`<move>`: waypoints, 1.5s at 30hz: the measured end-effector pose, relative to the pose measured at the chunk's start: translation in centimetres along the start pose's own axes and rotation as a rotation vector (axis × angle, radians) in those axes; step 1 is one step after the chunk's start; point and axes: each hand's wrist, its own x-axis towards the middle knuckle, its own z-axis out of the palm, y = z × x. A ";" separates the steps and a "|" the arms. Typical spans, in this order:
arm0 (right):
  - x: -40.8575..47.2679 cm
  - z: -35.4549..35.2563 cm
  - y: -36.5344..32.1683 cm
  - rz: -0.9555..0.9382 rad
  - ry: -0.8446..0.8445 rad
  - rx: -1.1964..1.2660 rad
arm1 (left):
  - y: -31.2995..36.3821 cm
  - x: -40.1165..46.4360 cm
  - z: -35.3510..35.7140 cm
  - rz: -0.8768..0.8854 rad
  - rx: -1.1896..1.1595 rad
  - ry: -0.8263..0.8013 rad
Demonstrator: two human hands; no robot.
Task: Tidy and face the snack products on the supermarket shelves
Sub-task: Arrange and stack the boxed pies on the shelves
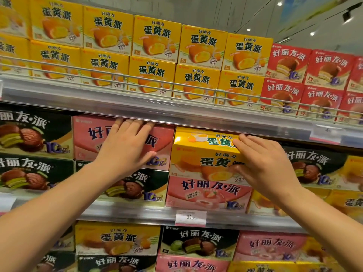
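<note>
On the middle shelf a pink snack box (pixel 92 134) stands on a dark green box (pixel 141 185). My left hand (pixel 125 146) lies flat on the pink box's front, fingers straight and reaching its top edge. To the right a yellow egg-yolk-pie box (pixel 204 154) sits tilted forward on a pink strawberry box (pixel 206 193). My right hand (pixel 263 163) grips the yellow box's right end, fingers over the top edge and thumb on the front.
The top shelf (pixel 176 108) carries rows of yellow boxes (pixel 157 55) and red boxes (pixel 306 79) behind a wire rail. Dark green boxes (pixel 33 134) fill the left and right of the middle shelf. A price tag (pixel 190 217) hangs below. Mixed boxes (pixel 117 238) fill the bottom shelf.
</note>
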 end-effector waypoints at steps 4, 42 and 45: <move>-0.8 -2.2 -1.1 0.053 0.009 0.046 | -0.6 -0.7 0.1 0.111 -0.173 0.070; -15.7 -3.9 1.4 0.110 -0.060 0.278 | 8.1 -2.4 -3.1 0.248 -0.049 0.251; -17.1 -4.2 3.2 0.112 -0.067 0.295 | 11.5 -0.9 -2.9 0.247 -0.050 0.216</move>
